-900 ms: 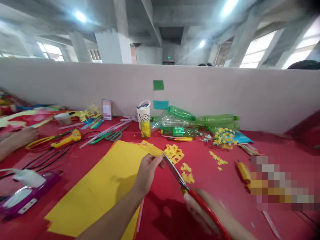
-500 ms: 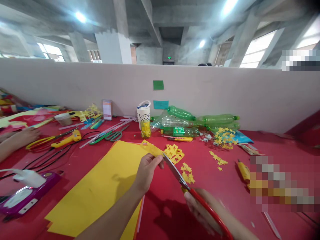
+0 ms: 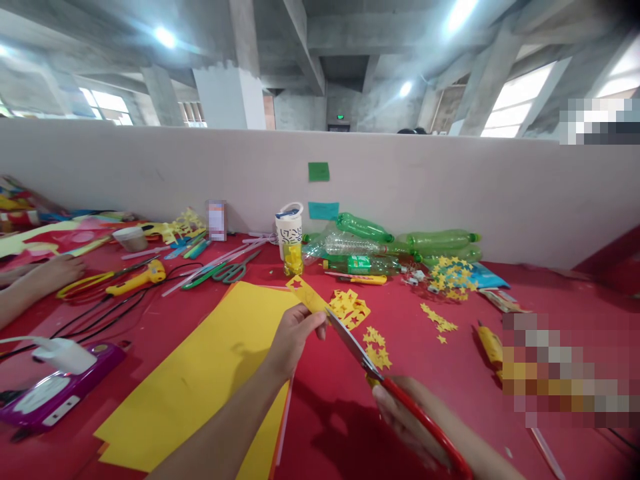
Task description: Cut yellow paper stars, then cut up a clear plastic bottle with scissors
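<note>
My left hand (image 3: 296, 333) pinches a narrow yellow paper strip (image 3: 309, 297), which has a star-shaped hole at its far end. Red-handled scissors (image 3: 354, 343) are in my right hand (image 3: 407, 413), and their blade tips meet the strip beside my left fingertips. Large yellow sheets (image 3: 200, 380) lie under my left forearm. Just beyond the scissors are yellow scraps with star holes (image 3: 350, 308) and a small pile of yellow stars (image 3: 377, 347).
Green and clear bottles (image 3: 365, 247) lie along the partition (image 3: 240, 167), beside a white cup (image 3: 289, 233). At left are a purple power strip (image 3: 65, 393), a yellow glue gun (image 3: 137, 280) and another person's hand (image 3: 60, 268).
The far end of the strip now shows its star hole more clearly, with the strip tilted a little differently. Both hands keep nearly the same pose; the whole view has shifted slightly.
</note>
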A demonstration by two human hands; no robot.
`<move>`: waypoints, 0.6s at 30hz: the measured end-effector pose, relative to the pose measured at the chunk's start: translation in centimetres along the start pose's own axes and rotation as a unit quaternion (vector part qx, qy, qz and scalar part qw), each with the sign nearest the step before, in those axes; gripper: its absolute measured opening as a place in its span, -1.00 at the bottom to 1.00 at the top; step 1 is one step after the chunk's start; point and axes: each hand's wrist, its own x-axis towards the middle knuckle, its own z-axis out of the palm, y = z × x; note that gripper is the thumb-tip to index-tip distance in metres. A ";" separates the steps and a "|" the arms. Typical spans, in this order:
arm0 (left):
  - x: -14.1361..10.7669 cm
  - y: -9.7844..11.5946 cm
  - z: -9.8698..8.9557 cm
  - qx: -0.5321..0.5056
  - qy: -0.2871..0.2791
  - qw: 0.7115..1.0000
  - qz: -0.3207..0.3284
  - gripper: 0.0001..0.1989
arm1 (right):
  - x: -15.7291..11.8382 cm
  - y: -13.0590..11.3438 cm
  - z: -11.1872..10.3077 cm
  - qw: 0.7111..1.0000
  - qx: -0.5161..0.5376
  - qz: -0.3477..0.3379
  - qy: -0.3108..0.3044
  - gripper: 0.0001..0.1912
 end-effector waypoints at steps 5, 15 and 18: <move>0.0 -0.1 -0.2 0.011 -0.008 1.000 -0.004 -0.75 | -0.3 -0.7 -0.1 1.000 0.004 0.004 0.000 -0.33; 0.1 -0.4 -0.4 -0.004 -0.006 1.000 0.005 -0.70 | 0.1 0.1 0.0 1.000 0.027 -0.005 0.000 -0.31; -0.2 -0.7 -0.2 0.019 -0.001 1.000 0.012 -0.66 | 0.2 0.5 0.2 0.999 0.039 -0.018 0.009 -0.33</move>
